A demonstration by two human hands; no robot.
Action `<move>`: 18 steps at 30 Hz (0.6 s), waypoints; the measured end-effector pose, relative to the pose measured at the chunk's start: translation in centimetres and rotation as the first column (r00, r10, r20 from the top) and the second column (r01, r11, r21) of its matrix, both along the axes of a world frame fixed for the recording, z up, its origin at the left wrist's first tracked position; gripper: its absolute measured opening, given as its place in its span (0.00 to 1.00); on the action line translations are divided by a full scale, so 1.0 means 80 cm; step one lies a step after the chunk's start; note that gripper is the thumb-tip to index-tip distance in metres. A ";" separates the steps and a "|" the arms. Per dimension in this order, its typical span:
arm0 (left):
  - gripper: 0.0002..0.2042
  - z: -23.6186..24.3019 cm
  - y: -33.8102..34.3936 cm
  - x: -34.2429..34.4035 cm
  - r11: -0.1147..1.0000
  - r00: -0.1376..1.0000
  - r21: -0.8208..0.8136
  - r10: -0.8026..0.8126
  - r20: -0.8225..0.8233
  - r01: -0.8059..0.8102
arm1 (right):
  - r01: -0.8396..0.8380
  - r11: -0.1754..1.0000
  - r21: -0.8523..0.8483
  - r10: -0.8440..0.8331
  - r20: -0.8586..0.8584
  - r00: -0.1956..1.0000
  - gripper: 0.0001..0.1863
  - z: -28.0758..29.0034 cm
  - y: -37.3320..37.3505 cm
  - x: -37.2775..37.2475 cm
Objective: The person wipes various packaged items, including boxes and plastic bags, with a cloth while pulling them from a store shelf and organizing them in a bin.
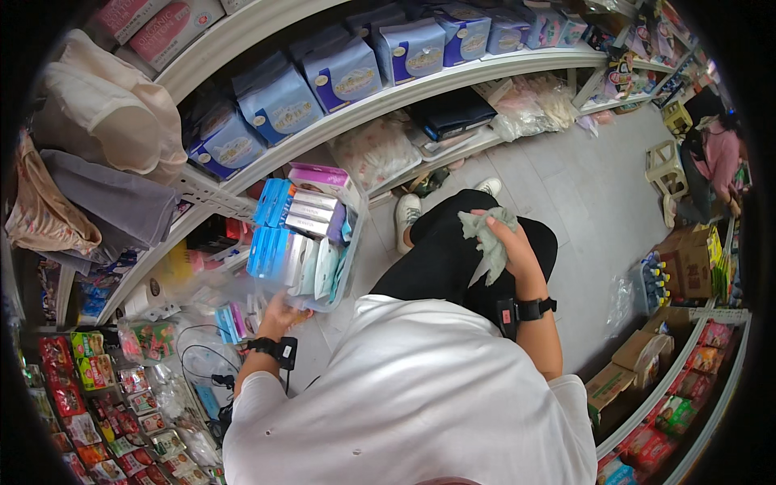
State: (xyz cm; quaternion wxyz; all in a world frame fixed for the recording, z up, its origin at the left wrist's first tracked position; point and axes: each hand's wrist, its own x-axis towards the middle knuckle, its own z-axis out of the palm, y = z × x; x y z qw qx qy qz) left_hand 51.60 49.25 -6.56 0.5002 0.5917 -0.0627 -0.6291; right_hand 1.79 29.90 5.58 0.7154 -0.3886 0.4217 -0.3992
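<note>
1. While the right hand (509,238) pinches a grey cloth (491,263) over the black trousers (428,255), the left hand (279,317) touches a clear bin (330,306) beside the shelf (220,199), finger closure unclear.
2. Weak support could spill the boxes (271,252).

Can't fully see the left hand's (279,318) fingers, the clear plastic bin (353,257) is in the way, so no clue if they're gripping. Right palm's buried behind the grey-green cloth (491,263). Top edge chops a pink-and-white carton (128,16), and the person in pink (719,153) is pretty blurry.
</note>
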 end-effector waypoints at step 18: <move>0.21 0.137 -0.171 0.042 0.861 0.864 -0.121 -0.470 0.178 0.494 | -0.023 0.970 -0.242 0.019 -0.019 1.000 0.24 0.068 0.021 0.048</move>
